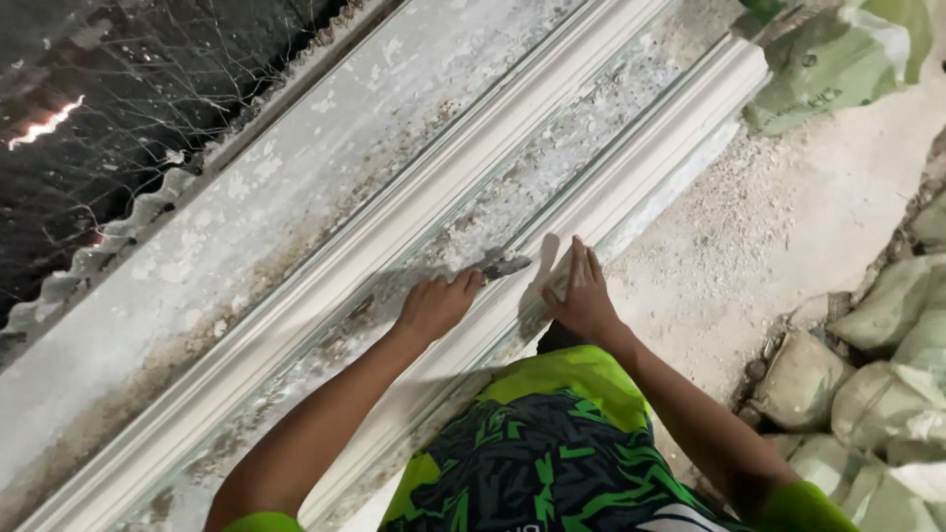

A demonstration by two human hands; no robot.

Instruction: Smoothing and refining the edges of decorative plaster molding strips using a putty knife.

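My left hand (436, 305) is closed around a scraper (505, 266), its blade lying on the crusted channel (552, 167) between the two white moulding rails, while my right hand (581, 294) rests flat, fingers together, on the nearer rail (680, 128), with green sacks (887, 325) piled to my right.

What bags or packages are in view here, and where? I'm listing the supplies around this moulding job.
Green sack: top right corner, beyond the moulding's end, bulging, pale green with dark print.
Piled sacks: right edge on the dusty floor, rounded, dusty grey-green, stacked together.
No signs or screens visible.
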